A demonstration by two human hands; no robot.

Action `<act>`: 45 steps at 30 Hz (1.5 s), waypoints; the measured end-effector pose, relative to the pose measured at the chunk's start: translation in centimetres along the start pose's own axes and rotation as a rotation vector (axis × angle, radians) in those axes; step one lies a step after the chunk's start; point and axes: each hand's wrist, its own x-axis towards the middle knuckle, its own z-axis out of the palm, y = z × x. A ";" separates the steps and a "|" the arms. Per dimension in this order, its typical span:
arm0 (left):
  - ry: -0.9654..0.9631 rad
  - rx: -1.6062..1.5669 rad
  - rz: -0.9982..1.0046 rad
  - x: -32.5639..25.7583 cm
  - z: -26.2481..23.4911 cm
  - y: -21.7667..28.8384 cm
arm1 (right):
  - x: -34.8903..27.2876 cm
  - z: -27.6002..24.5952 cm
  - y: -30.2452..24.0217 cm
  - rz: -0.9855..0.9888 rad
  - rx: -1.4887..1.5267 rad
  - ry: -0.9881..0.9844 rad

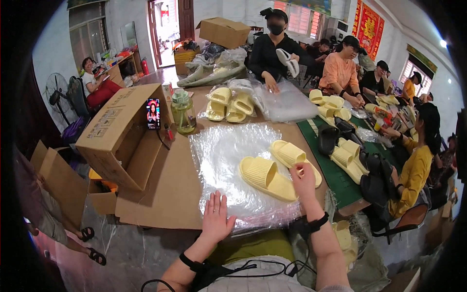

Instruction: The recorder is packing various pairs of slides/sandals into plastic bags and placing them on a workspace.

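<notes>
A stack of clear plastic bags (219, 155) lies on the cardboard-covered table before me. My left hand (216, 215) rests flat on the stack's near left part, fingers stretched out. Two pale yellow slippers with ribbed straps lie side by side on the bags. My right hand (303, 181) is at the right slipper (288, 152), its bent fingers closed by the strap's rear edge. They seem to grip that slipper, though the hand partly hides the contact. Left of it, the other slipper (260, 173) lies sole down, its heel toward my right wrist.
A cardboard box (119, 109) on its side bears a phone (153, 114); a green-lidded jar (184, 114) stands beside it. Bagged yellow slippers (226, 104) lie at the far side. A person with white slippers (288, 62) stands opposite. Several people sit along the green conveyor belt (335, 187).
</notes>
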 end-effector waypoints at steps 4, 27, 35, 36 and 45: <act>-0.019 -0.007 0.000 0.2 -0.2 0.4 | 2.2 0.1 5.1 -0.179 -0.384 0.103; -0.021 -0.004 -0.014 0.1 0.1 0.3 | 4.3 3.6 1.6 -0.018 -0.206 -0.491; -0.038 0.023 0.004 0.1 -0.4 0.0 | 0.6 -1.6 -9.5 -0.063 -0.077 -0.336; -0.025 -0.018 -0.006 0.2 -0.5 0.1 | -0.6 -1.2 -10.8 -0.116 -0.057 -0.393; -0.045 0.002 -0.004 0.1 -0.1 0.1 | -6.3 4.3 -6.9 -0.162 -0.096 -0.485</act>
